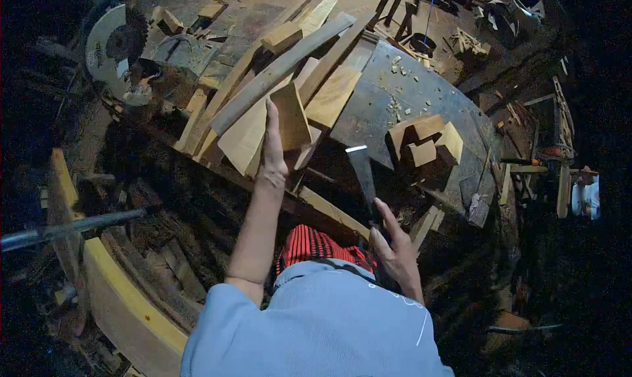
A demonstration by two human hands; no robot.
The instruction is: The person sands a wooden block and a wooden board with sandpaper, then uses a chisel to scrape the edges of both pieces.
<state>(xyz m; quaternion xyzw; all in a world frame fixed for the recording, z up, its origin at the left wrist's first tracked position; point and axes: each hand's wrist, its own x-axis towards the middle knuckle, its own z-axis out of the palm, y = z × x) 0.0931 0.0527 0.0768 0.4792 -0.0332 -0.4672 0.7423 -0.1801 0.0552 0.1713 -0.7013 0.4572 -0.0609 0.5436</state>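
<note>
My left hand (273, 150) grips a short wooden block (291, 120) by its left side. The block is tilted, with its broad face in shade, and some of my fingers are hidden from view. Lower and to the right, my right hand (395, 249) is closed around the handle of a wide chisel (361, 170). The chisel's blade points up and away from me, and its bright edge is apart from the block. Most of its handle is hidden in my fingers. Behind the block, several long boards (283, 71) lie piled at a slant.
A workbench (428, 81) with scattered wood chips spreads ahead. Cut wooden blocks (424, 140) sit on its right part. At the upper left stands a circular saw (108, 54) with an exposed toothed blade. A metal pipe (72, 229) and a curved timber (131, 308) are at the left.
</note>
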